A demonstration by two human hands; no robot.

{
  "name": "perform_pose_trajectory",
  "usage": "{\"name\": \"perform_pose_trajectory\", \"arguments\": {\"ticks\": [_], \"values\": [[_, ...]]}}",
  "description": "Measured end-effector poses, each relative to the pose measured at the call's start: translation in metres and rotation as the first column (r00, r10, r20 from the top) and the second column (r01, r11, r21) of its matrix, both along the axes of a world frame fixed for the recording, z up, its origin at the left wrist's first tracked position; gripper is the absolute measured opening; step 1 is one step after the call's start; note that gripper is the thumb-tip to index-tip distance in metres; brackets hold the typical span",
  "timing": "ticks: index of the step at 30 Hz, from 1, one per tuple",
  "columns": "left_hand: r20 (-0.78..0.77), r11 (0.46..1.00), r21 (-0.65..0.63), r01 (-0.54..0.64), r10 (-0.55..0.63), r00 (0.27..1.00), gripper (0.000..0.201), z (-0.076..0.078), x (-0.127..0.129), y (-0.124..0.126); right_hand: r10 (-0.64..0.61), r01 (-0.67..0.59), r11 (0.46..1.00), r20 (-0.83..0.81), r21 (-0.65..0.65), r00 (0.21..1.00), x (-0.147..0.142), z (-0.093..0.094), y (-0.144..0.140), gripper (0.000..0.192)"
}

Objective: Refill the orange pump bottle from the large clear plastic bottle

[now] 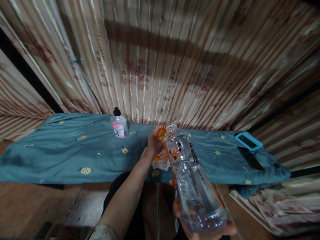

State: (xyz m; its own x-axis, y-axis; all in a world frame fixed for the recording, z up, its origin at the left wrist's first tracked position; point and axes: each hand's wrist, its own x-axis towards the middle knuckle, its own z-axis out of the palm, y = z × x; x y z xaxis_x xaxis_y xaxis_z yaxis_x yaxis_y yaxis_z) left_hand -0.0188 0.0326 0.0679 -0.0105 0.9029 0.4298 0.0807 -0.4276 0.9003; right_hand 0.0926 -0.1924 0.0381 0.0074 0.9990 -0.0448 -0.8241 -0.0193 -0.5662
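Right hand (200, 220) grips the tilted clear water bottle (192, 180) base; left hand (155, 141) pinches its orange cap (162, 132) above the blue cloth (75, 156) front edge.

A long bench (62, 160) is covered by a teal cloth (100, 163) dotted with small yellow round motifs. Toward the far edge, left of centre, a small clear bottle (119, 126) with a black cap and pink label is stood upright. At the right end, a blue-framed phone (248, 141) and a dark phone (250, 158) are laid flat, just beside each other. Near the centre, a white lacy item (163, 163) is partly seen on the cloth.
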Motion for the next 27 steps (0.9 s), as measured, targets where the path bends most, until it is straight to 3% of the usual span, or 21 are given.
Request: {"name": "perform_pose_trajectory", "arguments": {"ticks": [3, 9, 11, 14, 18, 22, 27], "values": [[-0.013, 1.0, 0.003, 0.002, -0.001, 1.0, 0.031, 0.0, 0.0, -0.001, 0.066, -0.068, 0.996, -0.028, -0.054, 0.997, 0.002, 0.013, -0.005, 0.141], [-0.022, 1.0, 0.015, -0.006, 0.006, 1.0, 0.028, -0.002, 0.0, -0.001, 0.069, -0.069, 0.991, -0.012, -0.115, 0.998, 0.0, 0.044, -0.004, 0.137], [-0.022, 1.0, 0.02, -0.004, 0.004, 1.0, 0.028, -0.003, 0.0, 0.0, 0.047, -0.049, 0.993, -0.019, -0.109, 0.999, -0.003, 0.044, -0.004, 0.135], [-0.024, 1.0, 0.025, -0.01, 0.011, 1.0, 0.029, -0.002, 0.0, 0.0, 0.025, -0.032, 0.994, -0.072, -0.101, 0.997, -0.006, 0.039, -0.006, 0.116], [-0.01, 1.0, 0.012, -0.005, 0.005, 1.0, 0.03, 0.001, 0.0, -0.002, -0.038, 0.034, 0.994, -0.044, -0.102, 0.998, -0.007, 0.035, -0.007, 0.116], [0.017, 1.0, -0.017, 0.006, -0.006, 1.0, 0.029, 0.003, -0.001, -0.003, -0.025, 0.023, 0.998, -0.019, -0.064, 1.0, -0.007, 0.037, -0.006, 0.107], [0.038, 0.999, -0.041, 0.024, -0.023, 0.999, 0.03, 0.002, -0.002, -0.004, -0.075, 0.082, 0.985, 0.053, -0.152, 0.996, -0.01, 0.049, -0.005, 0.148]]}}
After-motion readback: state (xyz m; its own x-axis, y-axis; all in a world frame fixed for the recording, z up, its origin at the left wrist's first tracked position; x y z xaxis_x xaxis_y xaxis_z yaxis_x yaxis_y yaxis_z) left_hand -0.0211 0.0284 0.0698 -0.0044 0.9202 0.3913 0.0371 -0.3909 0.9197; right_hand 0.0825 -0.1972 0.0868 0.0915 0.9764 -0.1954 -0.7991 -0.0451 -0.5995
